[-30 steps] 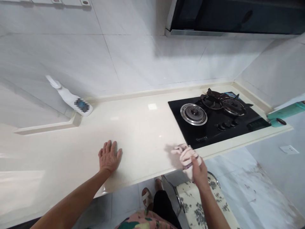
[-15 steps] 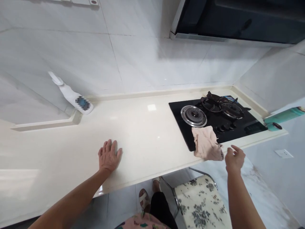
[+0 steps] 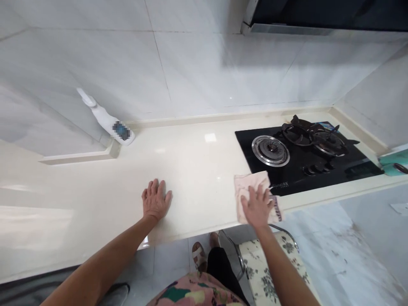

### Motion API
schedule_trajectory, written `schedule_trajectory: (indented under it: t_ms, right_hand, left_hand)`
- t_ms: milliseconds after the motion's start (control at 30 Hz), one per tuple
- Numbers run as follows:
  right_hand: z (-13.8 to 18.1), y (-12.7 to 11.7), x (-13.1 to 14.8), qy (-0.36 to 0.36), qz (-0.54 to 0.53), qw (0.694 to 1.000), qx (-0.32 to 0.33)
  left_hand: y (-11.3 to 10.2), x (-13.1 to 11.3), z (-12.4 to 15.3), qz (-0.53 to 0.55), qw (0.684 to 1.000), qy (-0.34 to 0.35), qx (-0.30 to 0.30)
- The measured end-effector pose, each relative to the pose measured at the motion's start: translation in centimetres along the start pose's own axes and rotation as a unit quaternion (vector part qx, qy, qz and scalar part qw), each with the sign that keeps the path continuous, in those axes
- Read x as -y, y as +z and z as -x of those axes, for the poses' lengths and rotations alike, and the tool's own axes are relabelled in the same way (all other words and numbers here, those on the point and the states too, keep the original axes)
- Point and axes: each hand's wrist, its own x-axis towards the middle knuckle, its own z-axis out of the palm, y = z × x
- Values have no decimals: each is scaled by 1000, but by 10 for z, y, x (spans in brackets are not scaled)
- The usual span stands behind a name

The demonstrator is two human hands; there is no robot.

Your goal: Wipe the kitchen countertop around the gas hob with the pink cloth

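My left hand (image 3: 156, 199) rests flat on the pale countertop (image 3: 191, 187), fingers spread and holding nothing. A pale pink cloth (image 3: 241, 182) lies near the counter's front edge, overlapping the left front corner of the black gas hob (image 3: 306, 176). On top of this cloth lies my right hand (image 3: 259, 208), palm down with its fingers slightly spread, pressing rather than gripping. Part of the cloth is hidden beneath that hand, and a dark patterned edge shows at its right side.
A white spray bottle (image 3: 106, 120) stands by the wall at the left. Black pan supports (image 3: 299, 132) are piled on the hob's right side, beside an uncovered left burner (image 3: 270, 151). Green items (image 3: 394, 169) stand at the far right. Below the counter is a floral chair (image 3: 258, 265).
My right hand has come from beside the cloth onto it. The cloth has shifted left, partly off the hob onto the counter. The camera view has turned slightly; my left hand stays put.
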Motion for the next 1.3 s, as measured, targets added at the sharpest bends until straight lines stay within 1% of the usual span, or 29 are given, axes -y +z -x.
schedule_trajectory:
  t_ms: [100, 200, 267, 300, 333, 367, 400, 467, 500, 567, 633, 700, 767, 833, 900, 967, 1000, 1067, 1133, 1200, 1233, 1300]
  right_hand:
    - [37, 18, 74, -116, -21, 991, 55]
    - [66, 29, 142, -253, -57, 960, 107]
    - [80, 30, 169, -326, -80, 933, 128]
    - [84, 30, 175, -353, -90, 921, 135]
    - [87, 28, 175, -373, -97, 913, 138]
    - [87, 26, 169, -382, -102, 908, 137]
    - [85, 24, 157, -381, -104, 909, 134]
    - [73, 16, 117, -339, -94, 929, 112]
    - [64, 11, 91, -300, -84, 945, 95]
    - [39, -1, 30, -199, -57, 977, 45]
    - [11, -16, -32, -88, -28, 996, -16]
    - [-18, -30, -86, 5, -6, 998, -65]
    - [-44, -41, -127, 87, 9, 991, -103]
    - [-63, -47, -151, 167, 20, 975, -143]
    - [-71, -48, -159, 223, 25, 959, -170]
    - [-67, -43, -150, 244, 26, 953, -179]
    - [-59, -39, -141, 240, 26, 954, -177]
    - [-35, -28, -111, 205, 27, 965, -161]
    - [-3, -15, -72, 140, 24, 982, -126]
    - [33, -1, -25, 49, 15, 996, -75]
    - [50, 5, 1, -2, 8, 999, -44]
    - [80, 18, 54, -104, -9, 994, 12]
  left_hand:
    - [-2, 0, 0, 0, 1000, -2, -1]
    - [-3, 0, 0, -5, 1000, 2, -1]
    - [-3, 1, 0, -8, 1000, 5, -3]
    - [-4, 1, 0, -9, 1000, 5, -5]
    - [-4, 1, 0, -9, 1000, 5, -7]
    - [-4, 1, -1, -10, 1000, 6, -9]
    - [-4, 0, -1, -10, 1000, 7, -10]
    - [-4, 0, -1, -11, 1000, 8, -8]
    - [-4, -1, -1, -12, 1000, 7, -6]
    - [-5, -1, 0, -14, 1000, 5, -3]
    - [-5, -2, 0, -16, 1000, 5, -3]
    - [-4, -3, 0, -15, 1000, 4, -4]
    - [-4, -2, 0, -14, 1000, 0, 1]
    - [-3, -2, 0, -12, 1000, -3, 9]
    - [-3, -2, 0, -12, 1000, -6, 14]
    - [-3, -2, 0, -13, 1000, -8, 18]
    - [-3, -3, 0, -12, 1000, -9, 21]
    - [-3, -4, 1, -9, 1000, -10, 26]
    - [-3, -5, 2, 1, 1000, -10, 27]
    - [-3, -6, 3, 9, 1000, -11, 24]
    - [-2, -6, 4, 11, 1000, -11, 22]
    - [-2, -6, 4, 9, 1000, -12, 18]
